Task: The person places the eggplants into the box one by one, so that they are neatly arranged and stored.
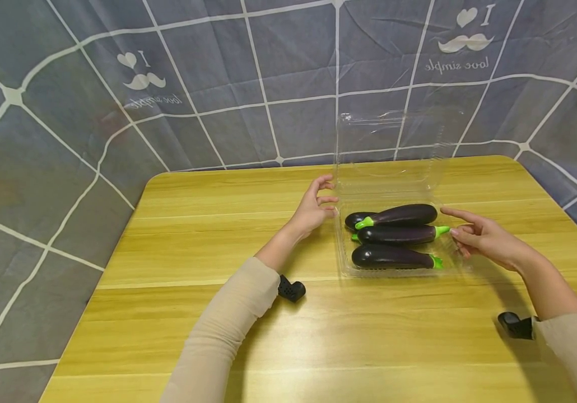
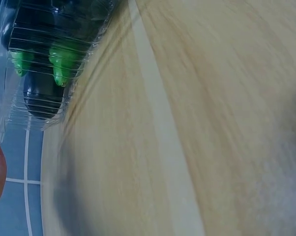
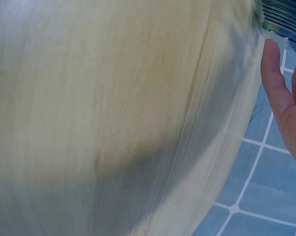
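Observation:
A clear plastic clamshell box sits on the table with its lid raised at the back. Inside lie several dark purple eggplants with green stems; one rests partly over another at the back. My left hand is at the box's left side, fingers spread and fingertips right at the wall. On the opposite side, my right hand has its index finger stretched to the right rim, its thumb near a green stem. The left wrist view catches the box's ribbed wall; in the right wrist view, fingers reach the box's corner.
The wooden table extends around the box. Behind it hangs a grey-blue curtain with white lines, close to the raised lid. Black wrist devices show beside both sleeves.

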A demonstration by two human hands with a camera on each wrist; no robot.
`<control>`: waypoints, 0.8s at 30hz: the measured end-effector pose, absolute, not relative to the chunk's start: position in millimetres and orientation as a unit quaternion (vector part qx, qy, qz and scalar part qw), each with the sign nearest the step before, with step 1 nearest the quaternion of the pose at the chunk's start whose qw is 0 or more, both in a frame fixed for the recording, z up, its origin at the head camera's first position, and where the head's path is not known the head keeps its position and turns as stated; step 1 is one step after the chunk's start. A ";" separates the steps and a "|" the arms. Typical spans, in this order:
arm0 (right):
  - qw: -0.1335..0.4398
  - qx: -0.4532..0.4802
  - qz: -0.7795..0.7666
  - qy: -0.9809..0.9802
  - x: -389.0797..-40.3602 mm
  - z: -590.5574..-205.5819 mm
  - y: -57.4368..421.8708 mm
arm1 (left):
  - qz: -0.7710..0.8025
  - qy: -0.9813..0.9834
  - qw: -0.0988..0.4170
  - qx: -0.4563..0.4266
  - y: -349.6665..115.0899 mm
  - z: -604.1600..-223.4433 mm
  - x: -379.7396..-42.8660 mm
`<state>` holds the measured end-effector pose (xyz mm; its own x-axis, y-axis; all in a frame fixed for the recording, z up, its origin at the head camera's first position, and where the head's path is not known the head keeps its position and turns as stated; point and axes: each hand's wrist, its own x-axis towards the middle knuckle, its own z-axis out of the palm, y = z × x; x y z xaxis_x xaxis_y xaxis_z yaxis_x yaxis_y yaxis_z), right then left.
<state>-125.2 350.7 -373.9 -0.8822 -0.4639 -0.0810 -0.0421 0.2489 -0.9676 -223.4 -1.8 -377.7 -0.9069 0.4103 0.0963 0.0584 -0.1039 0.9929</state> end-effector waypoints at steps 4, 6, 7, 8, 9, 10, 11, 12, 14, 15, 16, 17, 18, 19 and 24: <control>0.181 -0.164 -0.591 0.769 -125.2 -373.4 350.6 | 0.713 0.666 0.120 0.182 -2.4 -377.6 -222.0; 0.182 -0.164 -0.592 0.768 -125.2 -373.3 350.5 | 0.708 0.670 0.120 0.185 -3.1 -377.5 -221.3; 0.182 -0.164 -0.592 0.768 -125.2 -373.2 350.5 | 0.707 0.671 0.120 0.187 -3.5 -377.7 -221.1; 0.182 -0.163 -0.592 0.768 -125.2 -373.2 350.4 | 0.706 0.672 0.121 0.189 -3.9 -377.9 -220.8; 0.182 -0.163 -0.592 0.768 -125.2 -373.1 350.4 | 0.704 0.674 0.121 0.191 -4.3 -378.0 -220.7; 0.182 -0.163 -0.591 0.769 -125.5 -373.0 350.5 | 0.702 0.675 0.120 0.194 -4.5 -378.1 -220.8; 0.181 -0.164 -0.590 0.769 -125.8 -373.0 350.5 | 0.700 0.677 0.119 0.195 -4.6 -378.2 -220.8; 0.181 -0.164 -0.589 0.770 -126.0 -372.9 350.6 | 0.698 0.678 0.118 0.196 -4.8 -378.4 -220.8; 0.180 -0.164 -0.589 0.771 -126.5 -372.9 350.7 | 0.694 0.682 0.114 0.198 -4.8 -378.2 -220.6; 0.180 -0.164 -0.589 0.771 -126.8 -373.0 350.8 | 0.692 0.685 0.111 0.199 -4.7 -378.3 -220.5; 0.181 -0.163 -0.589 0.771 -127.0 -373.1 350.9 | 0.691 0.687 0.108 0.200 -4.7 -378.6 -220.5; 0.181 -0.163 -0.589 0.770 -127.2 -373.2 351.0 | 0.689 0.688 0.106 0.200 -4.6 -378.9 -220.5; 0.181 -0.163 -0.590 0.770 -127.4 -373.3 351.1 | 0.689 0.689 0.104 0.200 -4.7 -379.0 -220.4; 0.181 -0.163 -0.591 0.769 -127.6 -373.4 351.2 | 0.689 0.689 0.102 0.201 -4.6 -379.3 -220.4; 0.180 -0.164 -0.594 0.767 -128.2 -374.0 351.6 | 0.689 0.689 0.102 0.201 -4.6 -380.8 -219.3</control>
<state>-128.2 351.6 -374.0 -0.8818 -0.4646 -0.0810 -0.0373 0.2400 -0.9701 -219.3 -4.6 -380.8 -0.8981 0.4179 0.1368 0.1371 -0.0296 0.9901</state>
